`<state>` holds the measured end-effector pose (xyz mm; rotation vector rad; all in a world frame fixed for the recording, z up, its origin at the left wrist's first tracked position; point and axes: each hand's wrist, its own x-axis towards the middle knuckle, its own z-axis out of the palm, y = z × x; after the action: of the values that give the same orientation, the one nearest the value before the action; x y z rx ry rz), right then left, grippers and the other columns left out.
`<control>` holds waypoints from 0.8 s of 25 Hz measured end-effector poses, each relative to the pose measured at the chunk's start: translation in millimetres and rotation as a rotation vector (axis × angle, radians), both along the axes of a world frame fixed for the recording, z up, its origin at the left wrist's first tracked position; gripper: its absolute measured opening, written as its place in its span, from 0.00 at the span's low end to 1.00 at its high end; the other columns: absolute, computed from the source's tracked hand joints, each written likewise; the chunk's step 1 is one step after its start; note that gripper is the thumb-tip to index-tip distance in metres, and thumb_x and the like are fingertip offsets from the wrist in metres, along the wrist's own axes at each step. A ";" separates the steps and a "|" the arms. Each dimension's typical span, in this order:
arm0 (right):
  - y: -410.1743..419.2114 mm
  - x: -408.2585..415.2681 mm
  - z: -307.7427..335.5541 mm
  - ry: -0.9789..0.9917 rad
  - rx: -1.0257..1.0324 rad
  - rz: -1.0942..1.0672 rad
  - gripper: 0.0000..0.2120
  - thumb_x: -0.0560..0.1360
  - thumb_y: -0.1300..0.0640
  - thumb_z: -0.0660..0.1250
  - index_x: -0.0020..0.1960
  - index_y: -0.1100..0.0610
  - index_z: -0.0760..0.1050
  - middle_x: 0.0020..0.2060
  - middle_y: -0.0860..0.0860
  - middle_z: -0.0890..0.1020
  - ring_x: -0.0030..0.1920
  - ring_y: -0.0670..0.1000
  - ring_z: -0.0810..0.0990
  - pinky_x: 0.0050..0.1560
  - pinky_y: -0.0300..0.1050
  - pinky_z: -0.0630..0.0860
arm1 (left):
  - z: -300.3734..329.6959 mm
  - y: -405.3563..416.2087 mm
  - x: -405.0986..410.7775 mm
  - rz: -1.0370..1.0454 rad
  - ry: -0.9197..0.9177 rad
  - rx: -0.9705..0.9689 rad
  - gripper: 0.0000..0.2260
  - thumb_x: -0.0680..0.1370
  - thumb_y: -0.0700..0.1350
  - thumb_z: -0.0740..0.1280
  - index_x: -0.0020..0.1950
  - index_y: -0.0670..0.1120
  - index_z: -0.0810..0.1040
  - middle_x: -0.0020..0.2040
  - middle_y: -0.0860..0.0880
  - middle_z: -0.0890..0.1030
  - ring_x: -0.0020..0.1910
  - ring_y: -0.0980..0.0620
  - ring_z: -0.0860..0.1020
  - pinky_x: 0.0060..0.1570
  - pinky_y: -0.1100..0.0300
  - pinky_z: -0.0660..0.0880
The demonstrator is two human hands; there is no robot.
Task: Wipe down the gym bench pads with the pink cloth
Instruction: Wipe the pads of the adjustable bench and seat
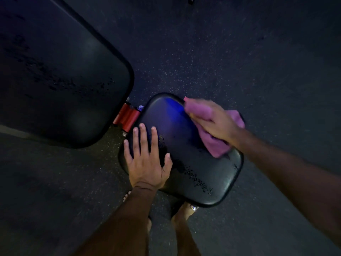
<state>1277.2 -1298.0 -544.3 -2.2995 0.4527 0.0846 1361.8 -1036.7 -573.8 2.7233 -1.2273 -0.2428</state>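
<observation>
The small black seat pad (186,159) lies below me, speckled with droplets along its near side. My right hand (214,122) is closed on the pink cloth (215,145) and presses it onto the pad's far right part. My left hand (147,159) rests flat with fingers spread on the pad's left edge. The larger black back pad (60,78) fills the upper left, also dotted with droplets.
A red metal frame piece (127,116) joins the two pads. Dark speckled rubber floor (239,52) surrounds the bench. My bare feet (186,211) stand under the seat pad's near edge. A small dark object (191,0) sits at the top edge.
</observation>
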 end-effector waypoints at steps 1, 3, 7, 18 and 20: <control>-1.1 41.9 -8.7 -0.014 -0.005 0.049 0.21 0.82 0.46 0.61 0.71 0.54 0.76 0.68 0.50 0.79 0.68 0.51 0.76 0.69 0.56 0.71 | -0.1 0.7 -0.1 -0.001 -0.003 0.002 0.36 0.80 0.59 0.54 0.85 0.43 0.57 0.85 0.39 0.54 0.84 0.39 0.53 0.79 0.33 0.53; -4.2 109.1 -13.7 0.087 0.022 0.061 0.20 0.78 0.40 0.61 0.63 0.49 0.80 0.58 0.47 0.84 0.58 0.49 0.81 0.62 0.52 0.77 | 1.3 -0.1 -1.3 -0.004 -0.014 0.005 0.36 0.80 0.59 0.54 0.85 0.44 0.57 0.85 0.39 0.55 0.84 0.39 0.53 0.78 0.33 0.53; -2.6 64.8 -2.6 -0.012 0.071 0.024 0.18 0.82 0.49 0.65 0.70 0.52 0.77 0.63 0.41 0.78 0.62 0.40 0.75 0.71 0.44 0.68 | 2.4 -0.5 -0.3 0.006 0.004 0.003 0.36 0.80 0.60 0.54 0.85 0.44 0.57 0.85 0.39 0.54 0.84 0.40 0.53 0.78 0.32 0.54; 10.1 39.4 -3.9 0.044 -0.201 -0.015 0.21 0.81 0.44 0.57 0.73 0.44 0.69 0.66 0.45 0.76 0.64 0.51 0.73 0.60 0.57 0.75 | -0.9 -0.2 -1.3 0.002 -0.011 0.021 0.36 0.79 0.59 0.54 0.85 0.44 0.57 0.85 0.39 0.54 0.84 0.39 0.54 0.78 0.33 0.54; 10.3 39.3 9.4 0.058 -0.226 -0.113 0.22 0.78 0.49 0.60 0.73 0.45 0.69 0.65 0.46 0.75 0.62 0.52 0.73 0.53 0.56 0.77 | -0.5 1.1 -1.4 0.000 -0.010 0.012 0.36 0.80 0.59 0.54 0.85 0.44 0.56 0.85 0.40 0.54 0.84 0.39 0.54 0.78 0.33 0.54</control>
<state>1316.5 -1287.7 -535.0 -2.4916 0.6499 0.0459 1360.4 -1035.5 -574.2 2.7375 -1.2330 -0.2381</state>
